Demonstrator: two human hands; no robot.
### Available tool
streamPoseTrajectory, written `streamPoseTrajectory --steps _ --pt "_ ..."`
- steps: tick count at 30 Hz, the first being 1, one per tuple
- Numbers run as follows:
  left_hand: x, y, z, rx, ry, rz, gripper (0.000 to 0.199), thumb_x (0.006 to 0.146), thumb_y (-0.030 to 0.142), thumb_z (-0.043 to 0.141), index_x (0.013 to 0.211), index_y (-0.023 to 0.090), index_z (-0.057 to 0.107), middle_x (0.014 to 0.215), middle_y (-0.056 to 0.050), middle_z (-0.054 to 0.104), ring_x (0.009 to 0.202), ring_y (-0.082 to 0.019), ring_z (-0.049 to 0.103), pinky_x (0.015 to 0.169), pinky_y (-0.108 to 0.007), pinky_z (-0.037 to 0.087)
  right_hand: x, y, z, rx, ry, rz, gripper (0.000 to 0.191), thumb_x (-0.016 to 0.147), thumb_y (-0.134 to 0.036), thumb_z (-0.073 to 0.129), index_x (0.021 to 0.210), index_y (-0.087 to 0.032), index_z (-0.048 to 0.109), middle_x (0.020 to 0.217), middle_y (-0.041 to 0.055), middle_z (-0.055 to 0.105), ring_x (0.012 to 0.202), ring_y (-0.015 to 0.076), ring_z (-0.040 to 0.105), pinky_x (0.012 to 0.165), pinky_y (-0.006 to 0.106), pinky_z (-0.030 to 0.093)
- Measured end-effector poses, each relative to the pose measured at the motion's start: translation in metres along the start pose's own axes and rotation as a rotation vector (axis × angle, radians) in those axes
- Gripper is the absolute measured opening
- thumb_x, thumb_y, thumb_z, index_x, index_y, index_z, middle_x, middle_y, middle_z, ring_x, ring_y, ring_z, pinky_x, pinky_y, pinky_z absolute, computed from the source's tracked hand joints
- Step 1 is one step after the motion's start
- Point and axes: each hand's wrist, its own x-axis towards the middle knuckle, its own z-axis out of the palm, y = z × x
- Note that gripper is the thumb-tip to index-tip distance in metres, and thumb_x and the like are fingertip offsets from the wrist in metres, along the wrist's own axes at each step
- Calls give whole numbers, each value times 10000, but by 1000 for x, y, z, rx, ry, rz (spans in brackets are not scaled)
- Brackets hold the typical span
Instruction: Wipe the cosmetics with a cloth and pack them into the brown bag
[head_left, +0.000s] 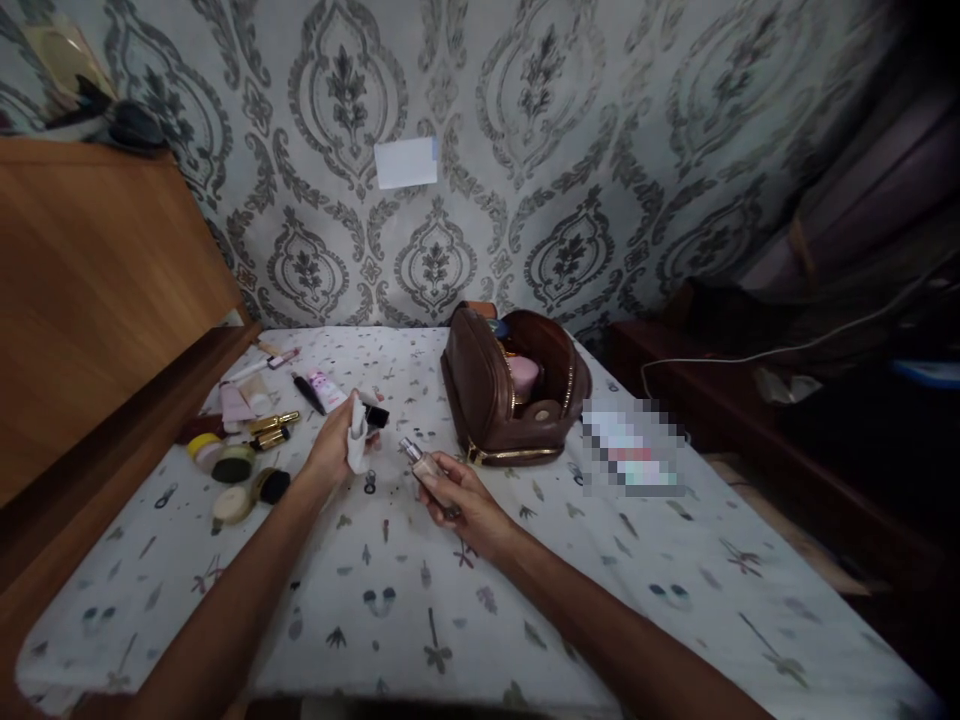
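My left hand (332,440) is closed around a crumpled white tissue (358,438). A black cap (376,416) sticks out from its fingertips, pointing right. In my right hand (466,505) lies a small foundation bottle (426,466), tilted, its silver pump neck bare and facing the left hand. The two hands are apart, just above the patterned cloth. Behind the right hand stands an open brown makeup bag (480,390), unzipped, with a pink item (523,375) and other things inside, partly hidden.
Left of my left hand lie several cosmetics: a pink-and-white tube (325,390), a black tube (308,394), gold tubes (274,422) and round jars (233,462). A blurred-out packet (634,447) rests right of the bag. A wooden cabinet (112,300) borders the left side.
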Motion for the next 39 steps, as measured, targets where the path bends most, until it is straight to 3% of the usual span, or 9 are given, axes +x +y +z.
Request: streamPoseTrajectory --steps 10,18,27,33,37,39 --pt "-4 -15 9 -16 -89 -67 434 697 544 733 861 146 672 575 35 560 413 -66 449 355 -165 346 2 0 -2 2 1 9 368 701 -448 745 872 -171 575 605 -27 602 388 35 370 369 182 132" --pt "-9 -17 11 43 -195 -61 441 659 501 794 907 162 661 725 7 668 554 -98 580 509 -188 452 4 1 -1 -38 39 3 390 663 -474 770 823 -179 571 597 -40 577 399 39 363 378 189 142" --pt "-14 -21 14 147 -236 -28 431 652 459 801 931 205 593 779 20 678 605 -112 600 565 -201 467 5 9 -3 -227 148 -112 386 671 -466 748 883 -179 600 617 -52 542 443 60 398 410 205 272" --pt "-18 -23 13 284 -345 15 335 740 440 742 932 216 583 714 41 623 554 -94 549 526 -188 421 5 10 -4 -297 148 -137 356 687 -471 721 855 -193 574 633 -58 514 454 69 408 425 214 322" --pt "-19 -20 14 295 -335 8 365 737 478 735 960 221 602 696 39 623 543 -104 548 511 -193 417 6 12 -4 -305 154 -142 349 688 -465 714 862 -201 568 649 -56 504 468 73 407 427 212 338" --pt "-16 -19 14 285 -249 29 415 737 543 709 974 213 625 678 35 619 552 -116 558 515 -203 427 7 12 -4 -296 173 -158 347 685 -449 714 884 -202 573 669 -52 494 486 74 400 425 207 335"
